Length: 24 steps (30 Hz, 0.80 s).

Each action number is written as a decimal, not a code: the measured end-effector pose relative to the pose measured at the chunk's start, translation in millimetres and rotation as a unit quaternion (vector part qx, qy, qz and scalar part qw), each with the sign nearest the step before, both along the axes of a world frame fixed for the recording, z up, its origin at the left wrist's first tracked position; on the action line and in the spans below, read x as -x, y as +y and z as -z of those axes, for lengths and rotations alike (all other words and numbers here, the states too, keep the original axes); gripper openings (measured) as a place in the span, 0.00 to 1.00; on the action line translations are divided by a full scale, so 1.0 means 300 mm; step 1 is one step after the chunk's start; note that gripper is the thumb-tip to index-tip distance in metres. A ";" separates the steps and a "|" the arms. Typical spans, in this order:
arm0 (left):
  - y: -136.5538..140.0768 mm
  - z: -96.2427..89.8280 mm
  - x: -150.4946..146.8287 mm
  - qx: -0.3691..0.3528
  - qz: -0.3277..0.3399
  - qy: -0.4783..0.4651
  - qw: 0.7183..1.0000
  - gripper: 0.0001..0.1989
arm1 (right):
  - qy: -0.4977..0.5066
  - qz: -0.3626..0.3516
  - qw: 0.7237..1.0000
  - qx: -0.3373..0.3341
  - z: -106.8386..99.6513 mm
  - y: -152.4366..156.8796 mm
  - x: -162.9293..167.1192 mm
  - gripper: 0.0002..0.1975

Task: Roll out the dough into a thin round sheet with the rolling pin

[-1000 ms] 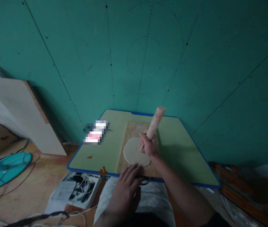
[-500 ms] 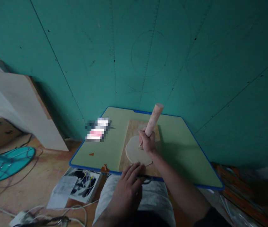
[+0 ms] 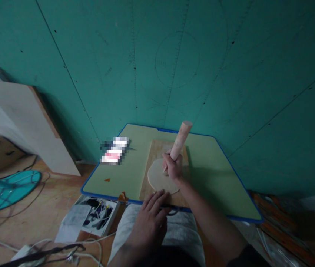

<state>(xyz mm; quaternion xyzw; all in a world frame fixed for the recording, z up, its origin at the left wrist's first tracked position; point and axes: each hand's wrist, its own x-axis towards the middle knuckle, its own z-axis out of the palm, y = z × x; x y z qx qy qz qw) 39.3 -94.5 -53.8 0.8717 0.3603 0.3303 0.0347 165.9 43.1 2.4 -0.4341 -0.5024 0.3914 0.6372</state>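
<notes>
Right hand [image 3: 173, 167] is fisted around wooden rod [image 3: 182, 136], left hand [image 3: 152, 218] lies, fingers loosely together, by dough sheet [image 3: 156, 177] toward near edge of board [image 3: 158, 149]; steep pressure through the rod's low end could tear the sheet.

Dim light, seemingly from the left, leaves the wall [image 3: 146, 85] darker at the right, throws soft shadow rightward over the table [image 3: 210, 152] and glints off the left base [image 3: 21, 187], while pixel blocks [image 3: 115, 151] mask one bright patch and edges look stretched.
</notes>
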 end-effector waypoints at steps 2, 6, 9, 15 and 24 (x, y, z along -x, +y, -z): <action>-0.002 -0.003 -0.001 0.010 0.003 0.003 1.000 0.19 | -0.004 -0.003 1.000 -0.001 0.000 0.001 -0.001 0.19; 0.000 -0.003 -0.004 0.016 0.003 -0.001 1.000 0.18 | -0.011 -0.009 1.000 -0.004 0.000 0.001 -0.001 0.22; 0.001 -0.002 -0.005 0.010 0.003 -0.006 1.000 0.18 | -0.013 -0.008 1.000 -0.004 0.001 0.000 0.000 0.21; -0.001 0.000 0.000 0.012 0.002 -0.001 1.000 0.18 | -0.013 -0.002 1.000 0.002 0.002 0.004 -0.003 0.20; 0.003 0.002 0.000 0.005 0.003 0.006 1.000 0.19 | -0.027 -0.010 1.000 -0.004 0.000 -0.001 -0.004 0.20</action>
